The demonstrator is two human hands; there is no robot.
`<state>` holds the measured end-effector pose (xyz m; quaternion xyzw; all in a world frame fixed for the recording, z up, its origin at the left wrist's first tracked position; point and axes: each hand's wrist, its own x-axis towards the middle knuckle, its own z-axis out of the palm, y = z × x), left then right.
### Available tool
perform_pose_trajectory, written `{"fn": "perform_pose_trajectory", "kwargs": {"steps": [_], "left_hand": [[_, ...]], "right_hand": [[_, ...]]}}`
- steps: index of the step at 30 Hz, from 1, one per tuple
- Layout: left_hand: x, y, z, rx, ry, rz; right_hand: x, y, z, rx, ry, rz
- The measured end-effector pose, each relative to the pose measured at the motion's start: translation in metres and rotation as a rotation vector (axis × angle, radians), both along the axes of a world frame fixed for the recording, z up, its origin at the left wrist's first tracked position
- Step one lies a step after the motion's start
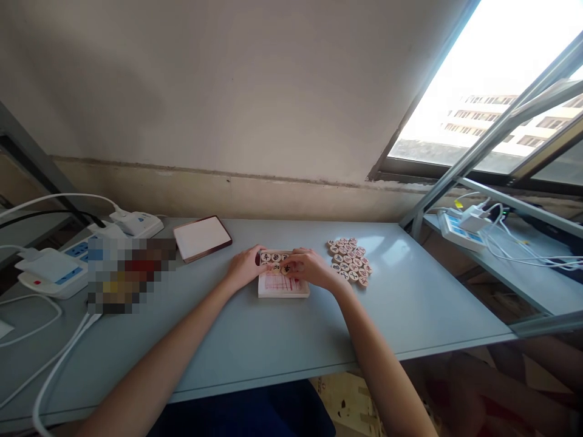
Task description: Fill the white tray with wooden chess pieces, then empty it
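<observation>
A shallow white box (284,296) lies in front of me with a row of round Chinese chess pieces (276,258) along its far side and a red-printed sheet on its floor. My left hand (246,265) grips the box's left wall, fingers at the far corner. Over the right part of the box, my right hand (312,267) pinches a chess piece (286,269) with black writing just by the row. To the right, a cluster of loose chess pieces (350,261), marked in red and black, lies on the table.
The box's lid (203,238) lies at the back left of the grey table (228,352). Power strips (59,276) with plugs and white cables crowd the left side, beside a blurred-out object (132,276). A metal frame (455,164) rises on the right below a window.
</observation>
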<state>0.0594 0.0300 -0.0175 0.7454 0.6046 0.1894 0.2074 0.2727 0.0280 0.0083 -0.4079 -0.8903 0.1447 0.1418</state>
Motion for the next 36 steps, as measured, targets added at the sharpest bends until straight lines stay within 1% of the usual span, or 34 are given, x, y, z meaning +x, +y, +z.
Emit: {"fn": "perform_pose_trajectory", "kwargs": {"steps": [5, 10, 13, 15, 17, 18, 19, 21, 22, 23, 24, 26, 28, 29, 31, 34, 36], "left_hand": [[0.0, 0.0, 0.0, -0.009, 0.004, 0.004], [0.0, 0.0, -0.001, -0.002, 0.003, -0.001], [0.0, 0.0, -0.002, -0.015, 0.002, 0.009], [0.0, 0.001, -0.002, -0.018, 0.007, 0.017], [0.001, 0.001, -0.002, -0.012, 0.007, 0.021], [0.001, 0.001, -0.002, -0.01, 0.006, 0.02], [0.001, 0.001, -0.002, -0.008, 0.004, 0.019], [0.001, 0.001, -0.002, -0.009, 0.004, 0.019], [0.001, 0.001, -0.002, -0.01, 0.007, 0.016], [0.0, 0.001, -0.002, -0.01, 0.007, 0.012], [0.0, 0.001, -0.001, -0.007, 0.004, 0.006], [0.0, 0.0, -0.001, -0.004, -0.006, -0.004], [0.0, 0.0, -0.001, -0.002, -0.008, -0.004], [0.0, 0.0, -0.001, -0.001, -0.004, -0.002], [0.0, 0.0, -0.001, 0.002, 0.007, 0.004], [0.0, 0.001, -0.001, 0.008, 0.003, 0.003], [0.0, 0.001, -0.002, 0.004, -0.001, 0.0]], "right_hand": [[-0.003, -0.002, -0.003, 0.029, -0.023, -0.08], [-0.003, -0.001, -0.003, 0.047, -0.009, -0.083], [-0.001, 0.0, -0.002, 0.032, -0.004, -0.086], [0.004, 0.0, 0.002, -0.017, 0.006, -0.071], [0.014, 0.0, 0.01, -0.082, 0.03, -0.045], [0.02, -0.001, 0.016, -0.082, 0.062, -0.057], [0.027, -0.002, 0.022, -0.051, 0.116, -0.096], [0.044, -0.004, 0.032, 0.06, 0.264, -0.225], [0.054, -0.005, 0.035, 0.093, 0.321, -0.287], [0.064, -0.006, 0.037, 0.081, 0.344, -0.331], [0.073, -0.006, 0.037, 0.025, 0.324, -0.351], [0.09, -0.006, 0.032, -0.168, 0.185, -0.352], [0.102, -0.005, 0.024, -0.348, 0.042, -0.347], [0.104, -0.004, 0.021, -0.399, -0.002, -0.348], [0.104, -0.003, 0.015, -0.423, -0.049, -0.351], [0.096, 0.0, 0.011, -0.349, -0.095, -0.377], [0.091, 0.001, 0.009, -0.332, -0.104, -0.381]]}}
